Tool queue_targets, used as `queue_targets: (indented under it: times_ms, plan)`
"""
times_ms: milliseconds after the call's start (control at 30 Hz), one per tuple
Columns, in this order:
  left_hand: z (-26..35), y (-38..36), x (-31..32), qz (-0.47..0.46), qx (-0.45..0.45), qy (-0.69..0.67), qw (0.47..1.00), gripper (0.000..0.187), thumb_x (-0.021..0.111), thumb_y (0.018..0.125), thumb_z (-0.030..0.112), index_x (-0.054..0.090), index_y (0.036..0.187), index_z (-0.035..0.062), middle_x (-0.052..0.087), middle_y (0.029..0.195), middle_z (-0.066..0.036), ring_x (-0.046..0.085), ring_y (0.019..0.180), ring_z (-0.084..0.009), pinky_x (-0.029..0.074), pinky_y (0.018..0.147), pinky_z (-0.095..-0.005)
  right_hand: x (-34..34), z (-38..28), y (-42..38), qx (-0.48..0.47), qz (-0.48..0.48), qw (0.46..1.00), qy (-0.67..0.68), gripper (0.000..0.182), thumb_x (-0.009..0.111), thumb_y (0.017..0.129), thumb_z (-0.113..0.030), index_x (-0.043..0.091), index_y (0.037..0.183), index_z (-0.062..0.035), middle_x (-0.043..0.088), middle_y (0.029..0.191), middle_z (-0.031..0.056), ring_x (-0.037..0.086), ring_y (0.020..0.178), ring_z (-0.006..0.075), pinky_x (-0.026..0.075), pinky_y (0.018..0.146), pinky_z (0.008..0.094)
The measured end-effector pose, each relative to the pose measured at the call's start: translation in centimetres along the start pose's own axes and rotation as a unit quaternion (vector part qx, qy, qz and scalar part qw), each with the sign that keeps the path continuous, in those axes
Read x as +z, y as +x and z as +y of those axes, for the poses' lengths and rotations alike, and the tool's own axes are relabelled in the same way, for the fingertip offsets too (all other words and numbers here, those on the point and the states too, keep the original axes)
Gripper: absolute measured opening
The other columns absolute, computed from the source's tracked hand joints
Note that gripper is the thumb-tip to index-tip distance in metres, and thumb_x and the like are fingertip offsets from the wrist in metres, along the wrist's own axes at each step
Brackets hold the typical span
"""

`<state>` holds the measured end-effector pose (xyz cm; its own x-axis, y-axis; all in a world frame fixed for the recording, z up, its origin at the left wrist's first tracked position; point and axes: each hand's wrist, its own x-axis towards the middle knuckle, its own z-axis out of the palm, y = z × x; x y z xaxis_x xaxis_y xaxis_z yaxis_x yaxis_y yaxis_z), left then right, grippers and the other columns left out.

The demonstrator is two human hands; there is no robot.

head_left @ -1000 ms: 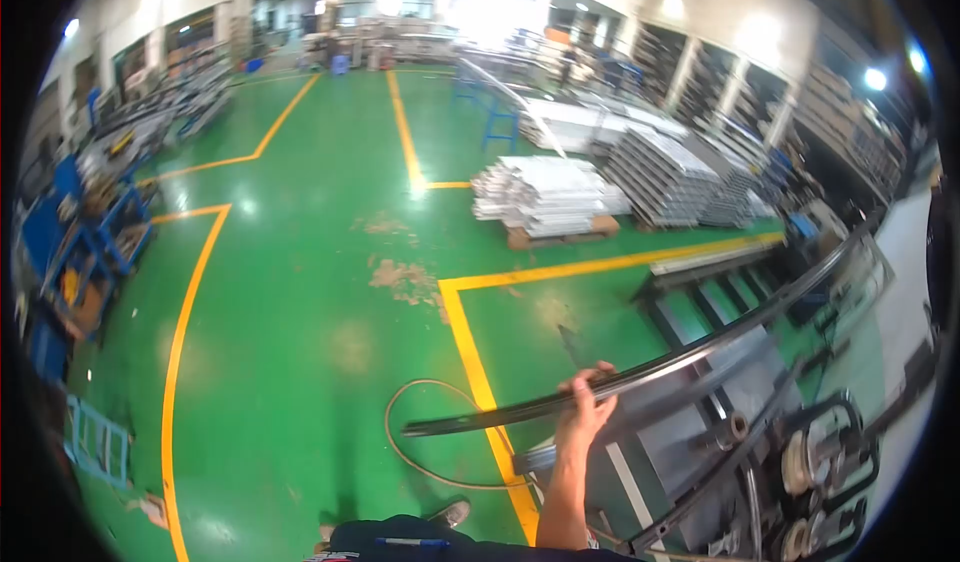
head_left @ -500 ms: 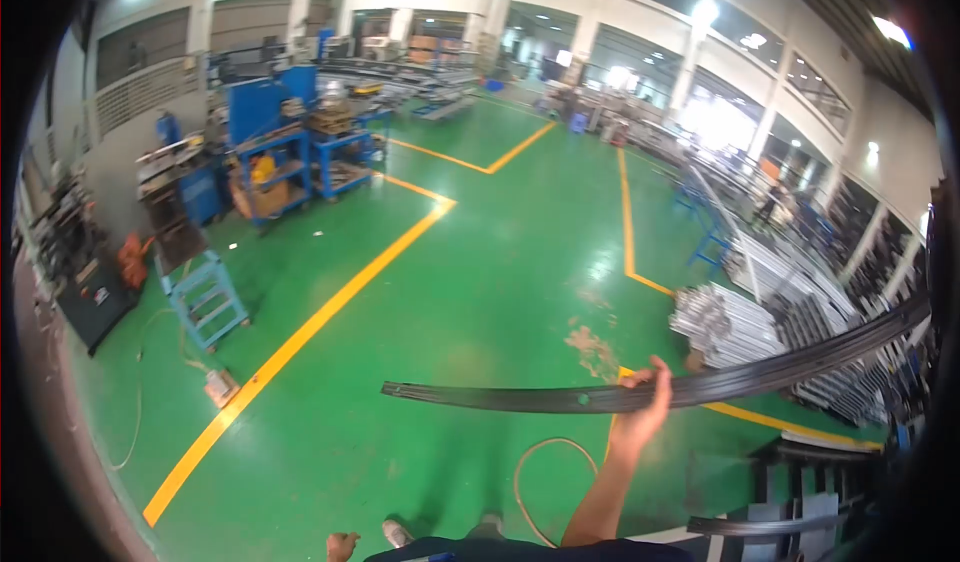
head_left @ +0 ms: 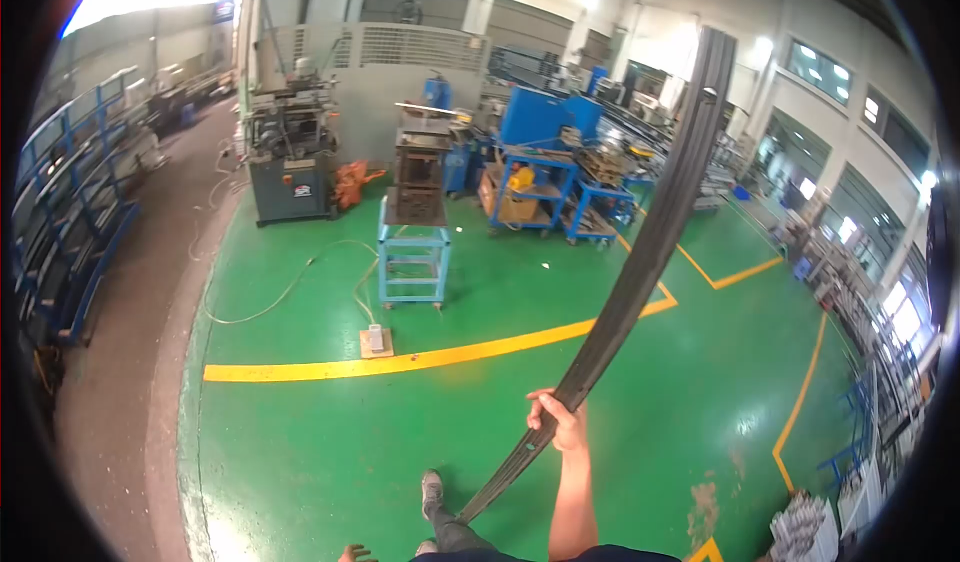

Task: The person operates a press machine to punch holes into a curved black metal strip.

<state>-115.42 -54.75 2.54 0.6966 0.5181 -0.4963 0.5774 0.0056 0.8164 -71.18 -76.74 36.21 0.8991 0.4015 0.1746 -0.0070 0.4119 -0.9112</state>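
My right hand [head_left: 560, 420] is closed around a long dark grey metal profile [head_left: 650, 242], gripping it below its middle. The profile has lengthwise grooves and a small hole near each end. It slants steeply, its upper end high at the right and its lower end down by my leg. At the bottom edge my left hand [head_left: 356, 553] shows only in part, low beside my body; its visible fingers are slightly apart and nothing is seen in them.
On the green floor stand a light blue wheeled stand [head_left: 413, 262], blue carts [head_left: 535, 190] and a dark machine [head_left: 290, 190]. A cable runs to a small box on a board [head_left: 377, 342]. Blue racks [head_left: 75, 212] line the left; metal profiles [head_left: 803, 527] lie lower right.
My view has swung left, bringing the machine and left-hand racks into sight. The metal profile has gone from nearly level to steeply slanted, still in my right hand.
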Motion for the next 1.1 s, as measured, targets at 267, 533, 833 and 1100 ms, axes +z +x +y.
queue_targets:
  times_ms: [267, 533, 833, 1100]
  plan:
    - [10.0, 5.0, -1.6, 0.017, -0.131, -0.04, 0.99, 0.041, 0.065, 0.088, 0.01, 0.052, 0.126, 0.0022, 0.062, 0.121, -0.019, 0.061, 0.108, -0.0294, 0.054, 0.083, -0.0374, 3.4, 7.2, 15.4, 0.068, -0.085, 0.994, -0.028, 0.025, 0.068, 0.087, -0.016, 0.067, 0.092, 0.0092, 0.062, 0.066, 0.0101, 0.061, 0.055, 0.0167, 0.049, 0.052, 0.0307]
    - [23.3, 16.4, -4.8, 0.03, 0.056, -0.018, 0.998, 0.045, 0.065, 0.087, 0.009, 0.052, 0.129, 0.0039, 0.06, 0.125, -0.019, 0.061, 0.11, -0.0298, 0.054, 0.085, -0.0374, 5.1, 10.5, 24.9, 0.112, -0.139, 0.982, -0.06, 0.033, 0.069, 0.09, -0.024, 0.068, 0.096, 0.0077, 0.067, 0.073, 0.0096, 0.065, 0.064, 0.0168, 0.054, 0.062, 0.0303]
    - [34.4, 37.0, -7.7, -0.08, 0.204, 0.107, 0.97, 0.05, 0.063, 0.092, 0.022, 0.045, 0.137, 0.006, 0.057, 0.13, -0.015, 0.065, 0.101, -0.0315, 0.052, 0.088, -0.0408, 11.0, 18.8, 32.4, 0.165, -0.209, 0.961, -0.074, 0.037, 0.072, 0.088, -0.027, 0.068, 0.102, 0.0066, 0.071, 0.089, 0.0137, 0.069, 0.08, 0.0195, 0.056, 0.075, 0.0342]
    - [60.4, 41.9, -21.0, -0.082, 0.487, -0.141, 0.858, 0.087, 0.076, 0.083, 0.014, 0.022, 0.149, 0.0026, 0.047, 0.139, -0.018, 0.048, 0.128, -0.0278, 0.043, 0.104, -0.0419, 23.4, 25.6, 37.1, 0.199, -0.285, 0.902, -0.255, 0.023, 0.073, 0.087, -0.031, 0.074, 0.093, -0.0085, 0.069, 0.082, -0.0022, 0.059, 0.071, 0.0053, 0.046, 0.06, 0.0241]
